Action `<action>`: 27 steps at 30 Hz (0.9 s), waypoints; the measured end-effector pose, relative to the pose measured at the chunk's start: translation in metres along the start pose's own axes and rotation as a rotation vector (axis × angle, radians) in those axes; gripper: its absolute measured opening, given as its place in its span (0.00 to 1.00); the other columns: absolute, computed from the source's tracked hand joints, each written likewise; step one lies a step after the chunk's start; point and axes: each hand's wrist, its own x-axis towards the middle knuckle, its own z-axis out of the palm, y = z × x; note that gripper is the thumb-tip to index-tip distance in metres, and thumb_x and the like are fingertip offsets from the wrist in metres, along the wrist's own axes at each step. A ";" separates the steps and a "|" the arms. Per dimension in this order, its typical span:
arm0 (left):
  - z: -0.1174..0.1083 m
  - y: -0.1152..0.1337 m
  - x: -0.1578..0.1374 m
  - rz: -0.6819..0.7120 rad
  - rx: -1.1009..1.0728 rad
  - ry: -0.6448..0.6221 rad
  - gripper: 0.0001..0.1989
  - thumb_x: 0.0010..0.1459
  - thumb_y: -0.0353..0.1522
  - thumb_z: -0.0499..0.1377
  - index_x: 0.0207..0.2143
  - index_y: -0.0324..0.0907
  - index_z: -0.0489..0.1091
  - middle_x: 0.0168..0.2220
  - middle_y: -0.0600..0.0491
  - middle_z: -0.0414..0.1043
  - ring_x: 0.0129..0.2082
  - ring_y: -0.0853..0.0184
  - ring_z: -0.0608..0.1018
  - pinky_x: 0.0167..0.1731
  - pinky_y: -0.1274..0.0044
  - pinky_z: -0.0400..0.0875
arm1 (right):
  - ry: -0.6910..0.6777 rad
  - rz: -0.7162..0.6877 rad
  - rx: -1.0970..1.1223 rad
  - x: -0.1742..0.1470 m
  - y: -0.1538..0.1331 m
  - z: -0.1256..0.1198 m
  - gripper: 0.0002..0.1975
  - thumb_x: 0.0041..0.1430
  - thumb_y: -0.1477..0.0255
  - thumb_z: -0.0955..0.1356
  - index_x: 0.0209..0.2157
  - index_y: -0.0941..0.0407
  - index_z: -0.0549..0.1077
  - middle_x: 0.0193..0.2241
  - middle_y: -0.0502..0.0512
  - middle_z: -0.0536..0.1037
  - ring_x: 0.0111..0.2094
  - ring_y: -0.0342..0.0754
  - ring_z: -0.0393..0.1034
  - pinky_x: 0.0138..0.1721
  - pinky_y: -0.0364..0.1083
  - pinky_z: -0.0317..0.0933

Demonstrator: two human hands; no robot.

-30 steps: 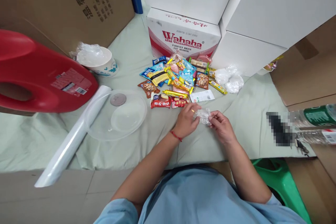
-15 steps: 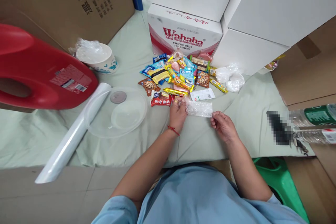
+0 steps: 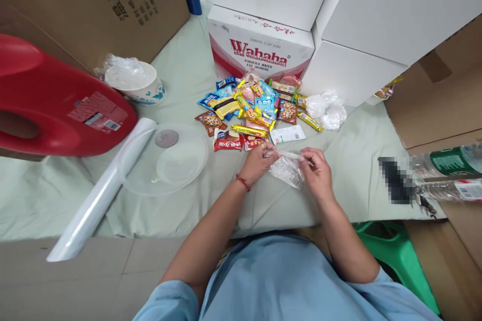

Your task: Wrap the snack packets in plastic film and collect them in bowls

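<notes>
A crinkled clear plastic bag point(image 3: 286, 170) hangs between my two hands above the cloth. My left hand point(image 3: 259, 161) pinches its upper left corner, and my right hand point(image 3: 316, 166) grips the upper right corner, fingers closed. Just beyond lies a pile of wrapped snacks: a red packet point(image 3: 227, 140), brown cookie packets point(image 3: 287, 112), yellow sticks point(image 3: 249, 130) and blue packets point(image 3: 265, 107). A white sachet point(image 3: 287, 134) rests close behind the bag. Bunched clear plastic point(image 3: 327, 109) sits at the pile's right.
On the left are a red jug point(image 3: 71, 105), a paper cup point(image 3: 136, 85) stuffed with plastic, a clear lid point(image 3: 141, 180) and a white roll point(image 3: 94, 200). A Wahaha carton point(image 3: 259, 50) stands behind; bottles point(image 3: 448, 160) lie right, above a green stool point(image 3: 399, 256).
My right hand has moved up and slightly left to the bag's upper edge. The bag, earlier stretched flat sideways, now droops below both hands.
</notes>
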 end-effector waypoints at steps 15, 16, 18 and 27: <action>0.005 -0.006 -0.003 0.298 0.123 0.297 0.15 0.56 0.40 0.67 0.40 0.43 0.68 0.38 0.54 0.68 0.35 0.69 0.73 0.31 0.78 0.70 | 0.195 0.443 0.566 -0.003 0.010 -0.017 0.23 0.43 0.55 0.81 0.31 0.54 0.72 0.20 0.42 0.65 0.18 0.36 0.53 0.15 0.38 0.47; 0.007 -0.005 -0.007 0.414 0.232 0.290 0.12 0.58 0.39 0.66 0.39 0.43 0.70 0.38 0.53 0.69 0.36 0.68 0.73 0.34 0.76 0.71 | 0.216 0.401 0.521 -0.003 0.010 -0.014 0.22 0.46 0.54 0.80 0.32 0.54 0.73 0.20 0.42 0.65 0.18 0.37 0.53 0.16 0.39 0.49; 0.011 -0.003 -0.013 0.605 0.393 0.181 0.11 0.62 0.40 0.64 0.42 0.43 0.72 0.41 0.50 0.72 0.41 0.64 0.74 0.43 0.72 0.72 | 0.212 0.350 0.452 -0.003 0.007 -0.008 0.21 0.51 0.53 0.77 0.34 0.54 0.74 0.21 0.42 0.66 0.20 0.39 0.55 0.19 0.40 0.51; 0.019 -0.011 -0.010 0.529 0.513 -0.175 0.05 0.60 0.34 0.64 0.33 0.42 0.75 0.34 0.51 0.76 0.41 0.60 0.76 0.46 0.68 0.67 | -0.031 0.460 0.687 0.000 -0.011 0.004 0.25 0.42 0.59 0.82 0.41 0.51 0.77 0.32 0.47 0.75 0.27 0.40 0.64 0.24 0.39 0.58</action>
